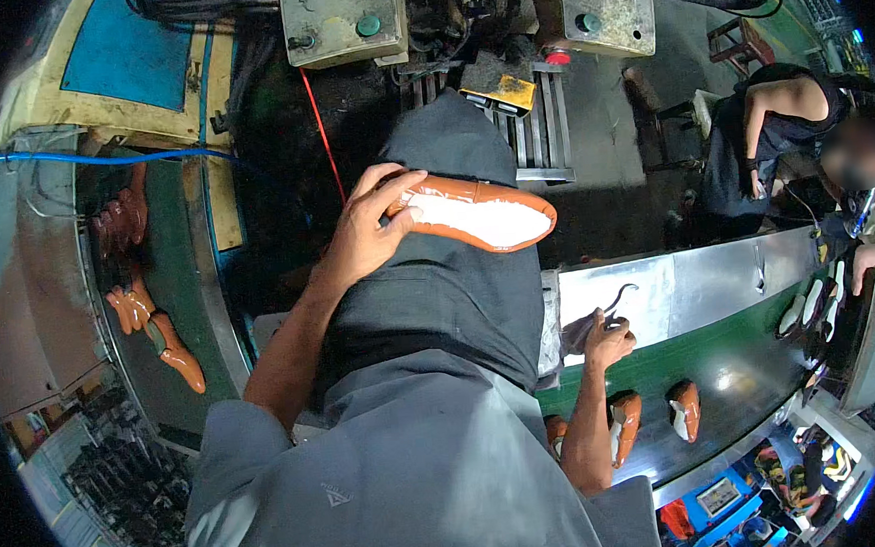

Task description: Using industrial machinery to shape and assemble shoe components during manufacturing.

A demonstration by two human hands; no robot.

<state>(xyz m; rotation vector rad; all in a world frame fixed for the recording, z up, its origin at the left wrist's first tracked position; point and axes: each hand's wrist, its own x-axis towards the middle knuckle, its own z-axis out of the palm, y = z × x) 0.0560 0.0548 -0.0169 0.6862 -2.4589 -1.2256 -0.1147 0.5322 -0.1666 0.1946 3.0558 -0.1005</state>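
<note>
Left grip: pinched one end of a brown shoe between thumb and fingers; the shoe was held crosswise over the dark-clad lap, white sole upward. Right grip: closed around a dark hooked tool, above the metal surface. Three further brown shoes stood on the green belt, right side.
</note>
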